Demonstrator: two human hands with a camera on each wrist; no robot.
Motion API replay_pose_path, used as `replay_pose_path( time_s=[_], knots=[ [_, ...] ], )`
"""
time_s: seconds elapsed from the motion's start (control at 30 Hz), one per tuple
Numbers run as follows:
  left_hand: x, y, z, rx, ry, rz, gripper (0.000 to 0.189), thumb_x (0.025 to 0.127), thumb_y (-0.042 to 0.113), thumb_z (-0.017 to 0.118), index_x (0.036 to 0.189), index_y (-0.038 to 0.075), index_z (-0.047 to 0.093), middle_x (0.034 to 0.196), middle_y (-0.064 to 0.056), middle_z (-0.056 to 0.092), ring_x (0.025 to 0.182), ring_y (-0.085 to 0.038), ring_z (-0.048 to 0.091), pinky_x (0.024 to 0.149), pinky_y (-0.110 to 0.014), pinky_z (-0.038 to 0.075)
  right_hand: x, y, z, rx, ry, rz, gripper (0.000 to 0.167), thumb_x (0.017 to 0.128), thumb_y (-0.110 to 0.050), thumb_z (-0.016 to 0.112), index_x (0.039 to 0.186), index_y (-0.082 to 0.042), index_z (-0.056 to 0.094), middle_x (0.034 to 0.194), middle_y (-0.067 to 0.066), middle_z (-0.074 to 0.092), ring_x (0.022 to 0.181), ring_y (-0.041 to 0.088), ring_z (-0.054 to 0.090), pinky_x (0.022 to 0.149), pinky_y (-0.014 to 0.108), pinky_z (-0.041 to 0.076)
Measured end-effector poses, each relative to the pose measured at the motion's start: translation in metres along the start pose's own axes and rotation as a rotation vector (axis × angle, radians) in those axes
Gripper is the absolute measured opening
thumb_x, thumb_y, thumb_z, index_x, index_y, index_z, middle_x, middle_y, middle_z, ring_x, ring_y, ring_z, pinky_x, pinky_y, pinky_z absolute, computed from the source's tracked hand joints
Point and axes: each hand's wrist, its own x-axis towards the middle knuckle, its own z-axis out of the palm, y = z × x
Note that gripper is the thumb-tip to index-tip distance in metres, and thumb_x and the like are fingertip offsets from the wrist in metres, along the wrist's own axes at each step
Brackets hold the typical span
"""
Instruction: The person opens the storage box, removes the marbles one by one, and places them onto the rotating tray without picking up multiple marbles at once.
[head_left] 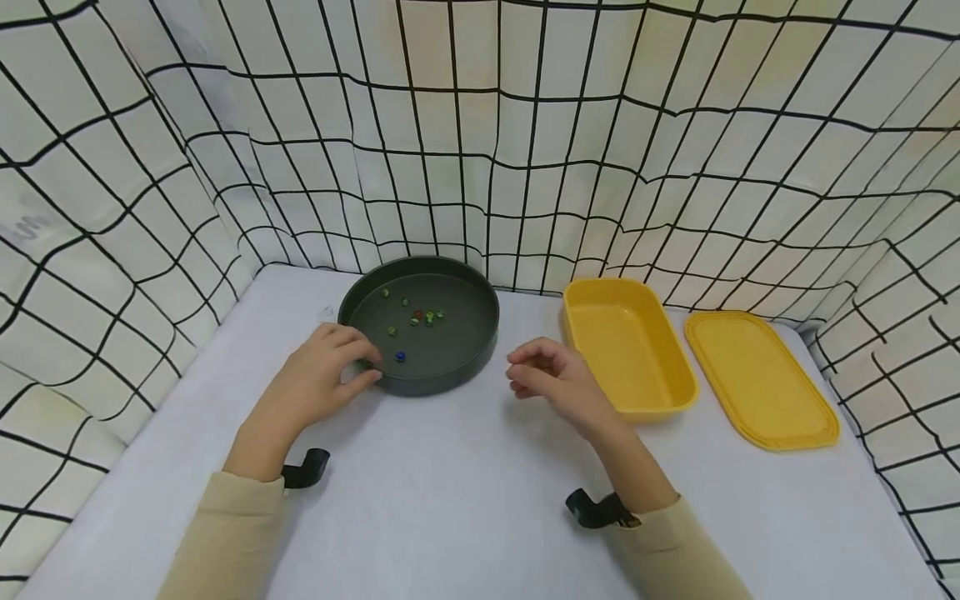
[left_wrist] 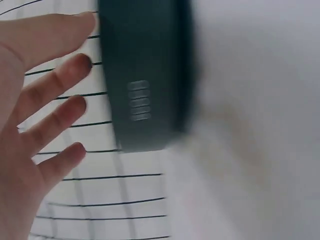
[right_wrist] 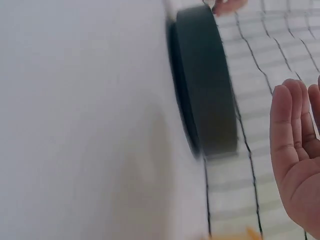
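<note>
A round dark green pan [head_left: 450,375] sits on the white table, with several small marble-like balls in it, mostly green. A blue ball [head_left: 401,357] lies near its front left, and a reddish one [head_left: 419,314] is among those in the middle. My left hand [head_left: 318,375] is at the pan's left rim, fingers loosely bent; in the left wrist view its spread fingertips [left_wrist: 77,107] are beside the pan's wall [left_wrist: 145,60]. Whether they touch it, I cannot tell. Between the pan and the yellow box, my right hand [head_left: 558,383] hovers with relaxed fingers and holds nothing.
An uncovered yellow plastic box [head_left: 630,350] stands right of the pan, close to my right hand. Its flat yellow lid [head_left: 761,379] lies farther right. White walls with a black grid [head_left: 525,167] enclose the table's back and sides.
</note>
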Motion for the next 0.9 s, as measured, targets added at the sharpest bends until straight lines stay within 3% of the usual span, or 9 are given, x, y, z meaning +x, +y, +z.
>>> replay_pose_path(
  time_s=[0.1, 0.2, 0.3, 0.37, 0.47, 0.57, 0.63, 0.77, 0.9],
  knots=[
    [0.001, 0.0, -0.019, 0.004, 0.176, -0.001, 0.022, 0.084, 0.012, 0.079, 0.105, 0.013, 0.07, 0.107, -0.004, 0.067, 0.112, -0.032, 0.053, 0.093, -0.05, 0.047, -0.015, 0.0, -0.026, -0.025, 0.065, -0.028, 0.022, 0.098, -0.017, 0.064, 0.114, -0.001, 0.062, 0.106, 0.019, 0.065, 0.093, 0.035, 0.067, 0.083, 0.033, 0.059],
    [0.005, -0.001, -0.027, -0.028, 0.351, -0.008, 0.027, 0.085, 0.005, 0.074, 0.112, 0.007, 0.069, 0.108, -0.009, 0.068, 0.11, -0.035, 0.054, 0.096, -0.049, 0.042, -0.026, -0.005, -0.051, -0.064, 0.143, -0.063, 0.026, 0.099, -0.017, 0.063, 0.116, 0.003, 0.06, 0.103, 0.014, 0.065, 0.091, 0.027, 0.067, 0.082, 0.03, 0.059],
    [0.014, 0.006, -0.02, -0.079, 0.411, 0.003, 0.028, 0.087, 0.003, 0.071, 0.114, 0.005, 0.069, 0.108, -0.011, 0.069, 0.109, -0.035, 0.055, 0.097, -0.049, 0.04, -0.038, -0.01, -0.071, -0.151, 0.247, -0.106, 0.027, 0.1, -0.019, 0.062, 0.117, 0.002, 0.06, 0.103, 0.009, 0.064, 0.09, 0.02, 0.066, 0.081, 0.027, 0.058],
    [0.021, 0.017, -0.009, -0.095, 0.382, 0.037, 0.028, 0.088, 0.006, 0.071, 0.116, 0.007, 0.069, 0.111, -0.009, 0.068, 0.11, -0.034, 0.055, 0.098, -0.048, 0.041, -0.047, -0.012, -0.08, -0.231, 0.319, -0.13, 0.026, 0.099, -0.021, 0.063, 0.116, 0.0, 0.061, 0.103, 0.008, 0.064, 0.09, 0.019, 0.066, 0.08, 0.025, 0.058],
    [0.033, 0.046, 0.01, -0.117, 0.283, 0.131, 0.027, 0.088, 0.013, 0.074, 0.114, 0.011, 0.07, 0.113, -0.006, 0.066, 0.113, -0.03, 0.055, 0.098, -0.045, 0.045, -0.058, -0.011, -0.089, -0.378, 0.414, -0.153, 0.023, 0.099, -0.023, 0.064, 0.114, -0.006, 0.064, 0.103, 0.006, 0.065, 0.088, 0.015, 0.065, 0.077, 0.02, 0.056],
    [0.045, 0.078, 0.028, -0.127, 0.183, 0.247, 0.025, 0.09, 0.019, 0.074, 0.114, 0.015, 0.071, 0.114, -0.001, 0.065, 0.114, -0.025, 0.056, 0.1, -0.04, 0.046, -0.065, -0.008, -0.092, -0.508, 0.466, -0.169, 0.022, 0.099, -0.025, 0.064, 0.114, -0.009, 0.067, 0.103, 0.003, 0.066, 0.089, 0.011, 0.063, 0.076, 0.016, 0.053],
    [0.052, 0.096, 0.038, -0.128, 0.132, 0.293, 0.028, 0.091, 0.023, 0.073, 0.118, 0.017, 0.07, 0.119, 0.0, 0.064, 0.119, -0.022, 0.054, 0.103, -0.037, 0.045, -0.066, -0.005, -0.092, -0.57, 0.488, -0.181, 0.023, 0.098, -0.027, 0.064, 0.114, -0.01, 0.067, 0.105, 0.001, 0.067, 0.091, 0.01, 0.061, 0.077, 0.014, 0.052],
    [0.058, 0.114, 0.053, -0.08, 0.098, 0.295, 0.045, 0.092, 0.031, 0.073, 0.133, 0.018, 0.062, 0.137, -0.004, 0.056, 0.136, -0.027, 0.044, 0.113, -0.04, 0.038, -0.063, 0.001, -0.094, -0.697, 0.53, -0.218, 0.031, 0.097, -0.032, 0.066, 0.117, -0.008, 0.066, 0.113, 0.004, 0.068, 0.1, 0.014, 0.061, 0.085, 0.024, 0.053],
    [0.053, 0.108, 0.058, 0.014, 0.074, 0.241, 0.068, 0.09, 0.046, 0.071, 0.147, 0.017, 0.049, 0.151, -0.012, 0.045, 0.146, -0.038, 0.03, 0.117, -0.051, 0.03, -0.058, 0.005, -0.094, -0.895, 0.577, -0.28, 0.047, 0.092, -0.04, 0.07, 0.128, -0.01, 0.063, 0.126, 0.01, 0.064, 0.115, 0.028, 0.058, 0.097, 0.049, 0.048]
  ],
)
